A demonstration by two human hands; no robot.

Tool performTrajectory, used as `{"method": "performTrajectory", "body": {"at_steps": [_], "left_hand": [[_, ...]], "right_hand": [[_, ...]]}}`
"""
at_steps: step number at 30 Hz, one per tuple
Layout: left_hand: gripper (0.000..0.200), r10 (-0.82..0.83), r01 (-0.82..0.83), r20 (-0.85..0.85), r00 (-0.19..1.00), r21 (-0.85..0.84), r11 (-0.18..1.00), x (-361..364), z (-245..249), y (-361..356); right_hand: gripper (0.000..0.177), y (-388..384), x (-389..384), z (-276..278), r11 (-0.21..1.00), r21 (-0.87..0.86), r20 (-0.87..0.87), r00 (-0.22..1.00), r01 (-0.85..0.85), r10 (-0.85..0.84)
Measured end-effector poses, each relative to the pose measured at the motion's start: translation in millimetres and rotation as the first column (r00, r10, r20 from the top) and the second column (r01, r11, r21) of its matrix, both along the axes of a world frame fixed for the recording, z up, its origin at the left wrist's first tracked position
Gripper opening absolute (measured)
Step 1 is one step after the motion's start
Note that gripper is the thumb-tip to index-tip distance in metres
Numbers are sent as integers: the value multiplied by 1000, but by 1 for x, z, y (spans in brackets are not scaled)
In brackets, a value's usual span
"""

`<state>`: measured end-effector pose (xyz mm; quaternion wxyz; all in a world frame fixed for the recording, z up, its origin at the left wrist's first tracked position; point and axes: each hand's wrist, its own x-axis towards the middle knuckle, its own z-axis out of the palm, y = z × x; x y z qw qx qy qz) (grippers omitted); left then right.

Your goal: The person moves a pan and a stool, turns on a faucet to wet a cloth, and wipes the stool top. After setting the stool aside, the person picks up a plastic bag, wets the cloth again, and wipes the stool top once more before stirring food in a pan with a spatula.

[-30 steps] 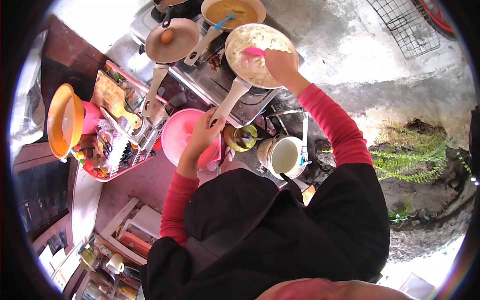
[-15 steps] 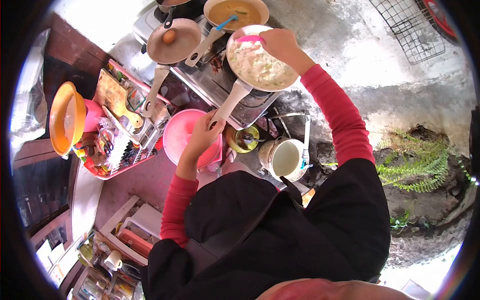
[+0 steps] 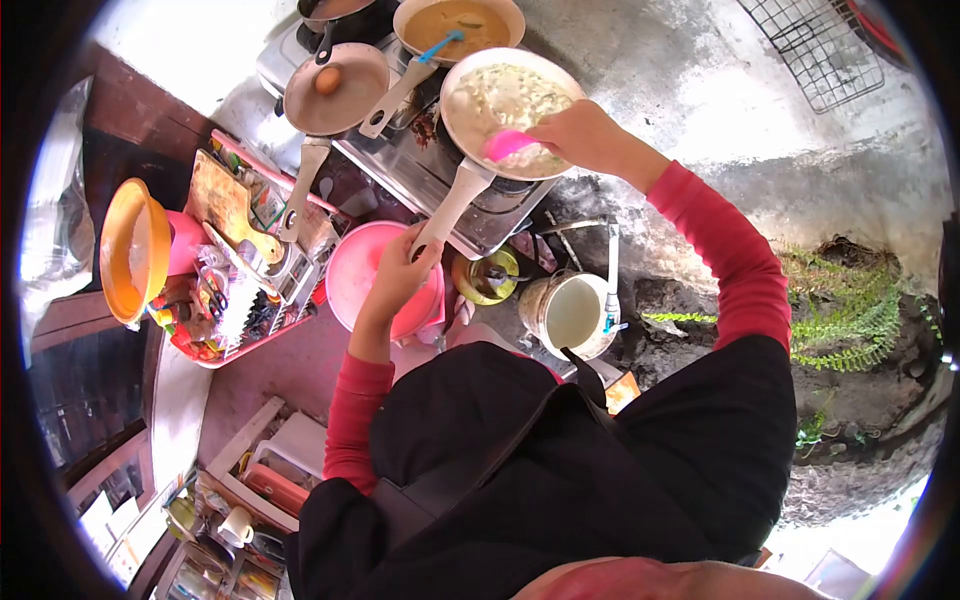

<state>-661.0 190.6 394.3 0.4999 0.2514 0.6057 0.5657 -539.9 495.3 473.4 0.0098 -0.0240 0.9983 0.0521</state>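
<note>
My left hand (image 3: 405, 270) is closed round the end of the pale handle of a frying pan (image 3: 455, 215), which sits over the stove. Inside the pan lies a creamy white mixture (image 3: 512, 95) with green bits. In my right hand (image 3: 580, 137) is a pink spatula (image 3: 508, 145), its blade dipped in the mixture near the pan's handle side. My fingers hide the spatula's grip. Behind the pan stands another pan (image 3: 500, 22) of brownish liquid with a blue utensil (image 3: 440, 46) resting in it.
A pan with a brown egg (image 3: 327, 80) stands left on the stove (image 3: 400, 185). Below are a pink basin (image 3: 350, 260), a green pot (image 3: 485, 280) and a white bucket (image 3: 570, 310). A dish rack (image 3: 285, 310) and orange bowl (image 3: 135, 250) are at left, a wire grill (image 3: 820, 50) upper right.
My right hand has drawn the pink spatula from the pan's far side down toward its handle side. The left hand keeps its hold on the handle.
</note>
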Motion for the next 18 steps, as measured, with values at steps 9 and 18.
{"method": "performTrajectory", "body": {"at_steps": [9, 18], "left_hand": [[26, 14, -15, -38, 999, -22, 1000, 0, 3, 1], [26, 18, -19, 19, 1000, 17, 1000, 0, 2, 1]], "right_hand": [[9, -9, 30, 44, 972, 41, -79, 970, 233, -229], [8, -44, 39, -20, 897, -33, -34, 897, 440, -441]]}}
